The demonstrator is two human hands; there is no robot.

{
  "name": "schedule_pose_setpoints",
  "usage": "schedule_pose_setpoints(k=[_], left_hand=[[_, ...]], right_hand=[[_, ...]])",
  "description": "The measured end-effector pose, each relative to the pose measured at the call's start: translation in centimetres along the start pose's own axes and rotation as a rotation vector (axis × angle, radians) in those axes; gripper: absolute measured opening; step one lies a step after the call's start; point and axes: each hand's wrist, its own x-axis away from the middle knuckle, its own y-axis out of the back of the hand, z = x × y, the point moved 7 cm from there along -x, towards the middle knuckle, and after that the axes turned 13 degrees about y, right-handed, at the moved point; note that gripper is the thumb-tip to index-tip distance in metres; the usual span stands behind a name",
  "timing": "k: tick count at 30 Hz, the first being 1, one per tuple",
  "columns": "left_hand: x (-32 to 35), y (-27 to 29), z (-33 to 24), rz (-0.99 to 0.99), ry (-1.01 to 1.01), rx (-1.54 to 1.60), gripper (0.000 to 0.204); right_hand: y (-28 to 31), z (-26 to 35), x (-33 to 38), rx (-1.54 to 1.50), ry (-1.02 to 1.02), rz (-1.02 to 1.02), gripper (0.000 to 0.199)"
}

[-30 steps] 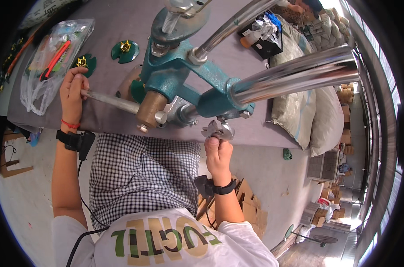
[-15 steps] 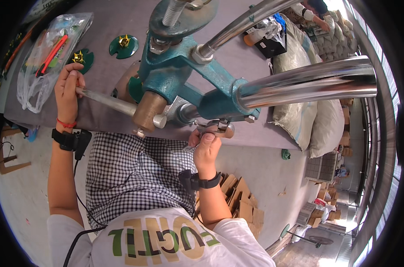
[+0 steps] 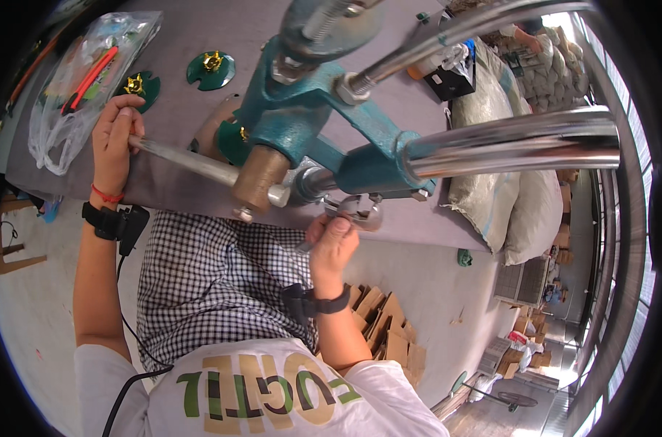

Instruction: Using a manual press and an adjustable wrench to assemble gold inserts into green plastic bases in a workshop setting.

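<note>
A teal hand press [image 3: 291, 120] with thick chrome columns stands over the table in front of me. My left hand [image 3: 114, 142] is closed round the outer end of its steel lever [image 3: 192, 162], which runs into a brown metal hub [image 3: 261, 177]. Below the press's right side, my right hand [image 3: 334, 244] pinches a shiny, curved metal piece [image 3: 361, 211] between thumb and fingers. The press partly hides what lies behind it, including a green disc [image 3: 232, 142] with a gold fitting.
Two green discs [image 3: 210, 71] with gold, petal-like fittings lie behind the lever. A clear plastic bag [image 3: 50, 138] with a red-handled tool [image 3: 94, 76] is at the left. Stuffed woven sacks [image 3: 484, 146] and a black box [image 3: 451, 81] stand right; flattened cardboard [image 3: 389, 320] lies below.
The view has shifted slightly, so the press sits farther right in it. My right hand and the shiny piece have moved a little left relative to the press. The left hand keeps its hold.
</note>
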Motion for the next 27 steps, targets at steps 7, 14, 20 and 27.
schedule_pose_setpoints(k=[7, 14, 20, 27], left_hand=[[0.0, 0.4, 0.0, 0.017, 0.018, -0.008, 0.023], [-0.6, 0.4, -0.8, 0.122, 0.035, -0.100, 0.024], [-3.5, 0.7, -0.9, 0.259, 0.054, -0.167, 0.025], [-5.4, -0.2, -1.2, 0.266, 0.060, -0.145, 0.027]], right_hand=[[3.1, 1.5, -2.1, 0.257, 0.223, 0.111, 0.047], [3.8, 1.8, -0.9, -0.094, 0.024, 0.071, 0.050], [3.3, 2.6, 0.2, 0.281, 0.127, 0.244, 0.035], [1.4, 1.2, 0.6, 0.227, 0.179, 0.143, 0.036]])
